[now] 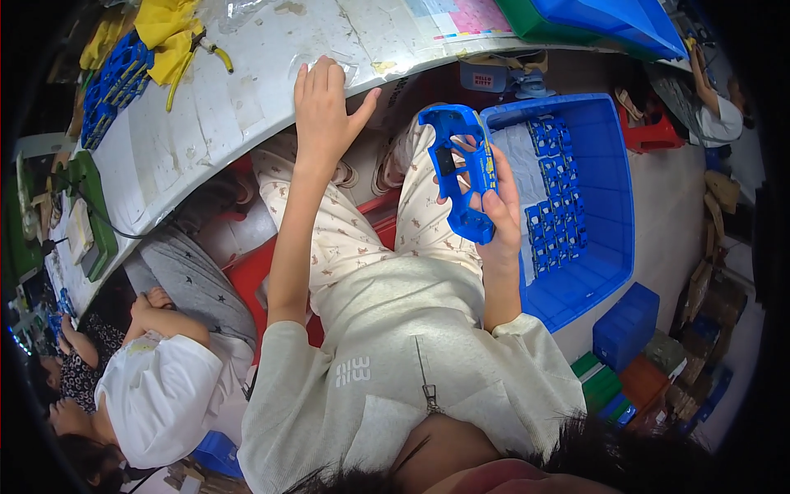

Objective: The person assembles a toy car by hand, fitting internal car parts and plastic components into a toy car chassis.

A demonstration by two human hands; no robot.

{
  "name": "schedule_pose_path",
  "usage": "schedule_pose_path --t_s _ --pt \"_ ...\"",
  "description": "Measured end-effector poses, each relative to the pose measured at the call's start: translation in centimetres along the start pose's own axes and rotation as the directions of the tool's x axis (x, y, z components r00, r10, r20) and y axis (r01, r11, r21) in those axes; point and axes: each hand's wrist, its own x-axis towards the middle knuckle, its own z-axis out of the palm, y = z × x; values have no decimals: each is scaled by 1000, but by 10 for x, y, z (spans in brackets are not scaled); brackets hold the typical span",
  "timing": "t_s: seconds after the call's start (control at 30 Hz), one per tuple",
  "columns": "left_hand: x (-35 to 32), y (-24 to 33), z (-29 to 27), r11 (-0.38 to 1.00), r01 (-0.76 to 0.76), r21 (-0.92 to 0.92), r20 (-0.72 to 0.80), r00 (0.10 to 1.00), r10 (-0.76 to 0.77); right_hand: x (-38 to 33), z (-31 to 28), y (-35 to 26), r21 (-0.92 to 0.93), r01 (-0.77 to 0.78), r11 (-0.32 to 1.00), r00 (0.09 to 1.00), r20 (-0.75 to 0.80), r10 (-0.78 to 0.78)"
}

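My right hand (504, 202) is closed around a blue plastic toy car body shell (480, 177), held above my lap on the near side of the bin. The shell has window openings, a dark patch inside and yellow markings along one side. My left hand (326, 103) lies open at the edge of the white table (239, 103), fingers stretched forward and thumb apart. Its fingertips rest at a clear plastic piece (346, 67). To the right, a large blue bin (605, 193) holds rows of similar blue shells (555, 193) beside a white sheet (514, 152).
Yellow-handled pliers (188, 70), a yellow cloth (164, 20) and blue parts (118, 78) lie on the table's left. Blue and green trays (605, 25) stand at its far right. A co-worker in white (156, 395) sits at left. Boxes (625, 325) line the right.
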Motion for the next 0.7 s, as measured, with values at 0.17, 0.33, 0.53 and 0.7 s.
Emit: schedule_pose_path --t_s 0.17,0.33,0.53,0.7 --pt "-9 4 -3 997 -77 10 -55 996 77 0 5 -4 105 -17 994 1000 -4 17" --pt "-25 21 -18 971 -134 -197 -86 989 119 2 -1 4 304 -59 951 998 52 45" --pt "-52 89 -69 699 -398 -594 -375 906 196 0 2 4 410 -60 910 998 -4 68" --pt "-60 104 -67 648 -495 -578 -341 869 359 -3 0 8 292 -21 956 997 -63 41"
